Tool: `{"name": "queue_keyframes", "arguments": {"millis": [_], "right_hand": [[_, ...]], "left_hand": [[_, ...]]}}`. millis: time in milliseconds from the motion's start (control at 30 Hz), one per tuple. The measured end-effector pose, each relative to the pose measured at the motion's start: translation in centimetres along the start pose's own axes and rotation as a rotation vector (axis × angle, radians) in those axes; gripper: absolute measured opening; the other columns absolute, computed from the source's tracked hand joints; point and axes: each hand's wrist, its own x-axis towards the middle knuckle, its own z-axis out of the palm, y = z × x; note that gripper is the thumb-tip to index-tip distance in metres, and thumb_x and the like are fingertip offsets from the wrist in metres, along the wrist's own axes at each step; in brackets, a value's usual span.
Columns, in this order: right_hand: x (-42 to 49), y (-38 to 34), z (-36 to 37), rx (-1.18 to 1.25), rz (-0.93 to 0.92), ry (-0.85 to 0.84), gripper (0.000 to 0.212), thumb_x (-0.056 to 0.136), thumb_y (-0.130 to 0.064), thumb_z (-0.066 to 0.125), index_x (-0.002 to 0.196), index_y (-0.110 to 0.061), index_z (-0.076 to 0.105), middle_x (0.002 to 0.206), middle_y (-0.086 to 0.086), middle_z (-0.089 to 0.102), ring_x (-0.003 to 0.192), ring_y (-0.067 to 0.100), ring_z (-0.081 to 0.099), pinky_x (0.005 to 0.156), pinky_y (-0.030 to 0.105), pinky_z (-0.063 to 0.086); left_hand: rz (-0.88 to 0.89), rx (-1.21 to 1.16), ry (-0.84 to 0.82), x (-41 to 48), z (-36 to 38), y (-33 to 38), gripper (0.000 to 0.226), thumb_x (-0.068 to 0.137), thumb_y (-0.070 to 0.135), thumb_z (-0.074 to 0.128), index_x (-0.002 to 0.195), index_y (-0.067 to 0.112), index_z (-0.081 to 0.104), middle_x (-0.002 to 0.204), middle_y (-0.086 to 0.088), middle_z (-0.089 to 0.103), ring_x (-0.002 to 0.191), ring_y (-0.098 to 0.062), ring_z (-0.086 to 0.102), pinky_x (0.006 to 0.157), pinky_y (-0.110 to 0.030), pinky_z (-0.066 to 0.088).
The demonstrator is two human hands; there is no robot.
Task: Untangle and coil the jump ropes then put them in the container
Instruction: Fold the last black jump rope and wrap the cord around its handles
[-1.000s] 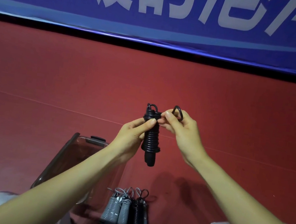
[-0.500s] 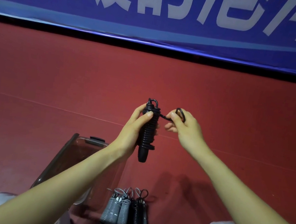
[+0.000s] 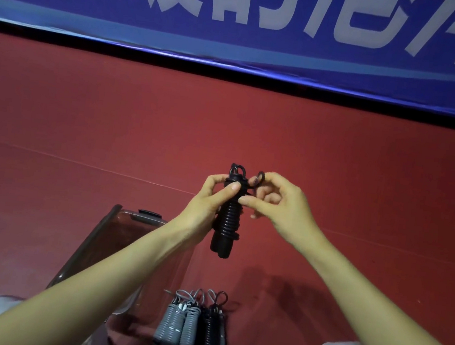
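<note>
Red floor [image 3: 110, 133] fills view, blue banner with white lettering [image 3: 239, 29] at 12 o'clock. Clear smoky plastic container [image 3: 114, 232] at 7 o'clock; grey and black coiled jump ropes [image 3: 194, 330] at 6 o'clock. My left hand [image 3: 211, 202] closed around black coiled jump rope [image 3: 228, 224], centre. My right hand [image 3: 277, 205] pinches its loose loop end [image 3: 260, 176], other fingers spread.

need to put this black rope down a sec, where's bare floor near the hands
Bare red floor runs wide from the hands to the blue banner, and left of the clear container. Crowded: near the lap, where coiled ropes lie bundled beside the container.
</note>
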Motion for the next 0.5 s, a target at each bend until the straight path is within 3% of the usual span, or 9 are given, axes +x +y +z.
{"name": "queue_keyframes", "arguments": {"millis": [67, 133, 233, 400, 500], "right_hand": [[0.1, -0.1, -0.1, 0.074, -0.006, -0.001, 0.021, 0.08, -0.003, 0.074, 0.09, -0.016, 0.062, 0.069, 0.005, 0.052, 0.053, 0.012, 0.054, 0.058, 0.026, 0.053], [0.3, 0.1, 0.0, -0.022, -0.055, 0.068, 0.015, 0.084, -0.01, 0.072, 0.086, -0.024, 0.065, 0.079, 0.005, 0.053, 0.06, 0.01, 0.054, 0.058, 0.029, 0.054], [0.6, 0.2, -0.2, -0.135, -0.109, 0.161, 0.011, 0.086, -0.016, 0.07, 0.095, -0.022, 0.071, 0.1, -0.001, 0.053, 0.075, 0.008, 0.053, 0.057, 0.023, 0.053], [0.6, -0.7, -0.9, -0.108, -0.168, 0.126, 0.023, 0.087, -0.007, 0.068, 0.092, -0.03, 0.068, 0.073, -0.01, 0.064, 0.057, 0.0, 0.058, 0.059, 0.017, 0.05], [1.0, -0.8, -2.2, -0.393, -0.129, 0.096, 0.032, 0.088, -0.016, 0.068, 0.119, -0.024, 0.064, 0.068, -0.007, 0.058, 0.055, 0.004, 0.056, 0.062, 0.016, 0.046]], "left_hand": [[0.018, 0.024, 0.006, 0.0, -0.2, -0.1, 0.033, 0.094, 0.027, 0.058, 0.123, 0.016, 0.048, 0.103, -0.01, 0.06, 0.086, -0.02, 0.059, 0.065, -0.029, 0.051], [0.04, 0.021, 0.002, -0.2, -0.2, -0.3, 0.033, 0.094, 0.025, 0.058, 0.123, 0.015, 0.048, 0.1, -0.009, 0.058, 0.082, -0.02, 0.058, 0.063, -0.031, 0.051], [0.084, 0.055, 0.003, -0.2, -0.1, -0.7, 0.028, 0.094, 0.024, 0.058, 0.12, 0.017, 0.049, 0.096, -0.005, 0.057, 0.082, -0.018, 0.056, 0.066, -0.034, 0.051], [0.11, 0.071, -0.034, -0.2, -0.9, 0.6, 0.025, 0.093, 0.026, 0.058, 0.116, 0.02, 0.055, 0.097, 0.0, 0.062, 0.087, -0.021, 0.059, 0.067, -0.035, 0.052], [0.139, 0.202, -0.138, -0.3, -1.6, 1.1, 0.031, 0.089, 0.033, 0.06, 0.118, 0.025, 0.056, 0.112, 0.0, 0.065, 0.092, -0.019, 0.062, 0.075, -0.037, 0.056]]}}
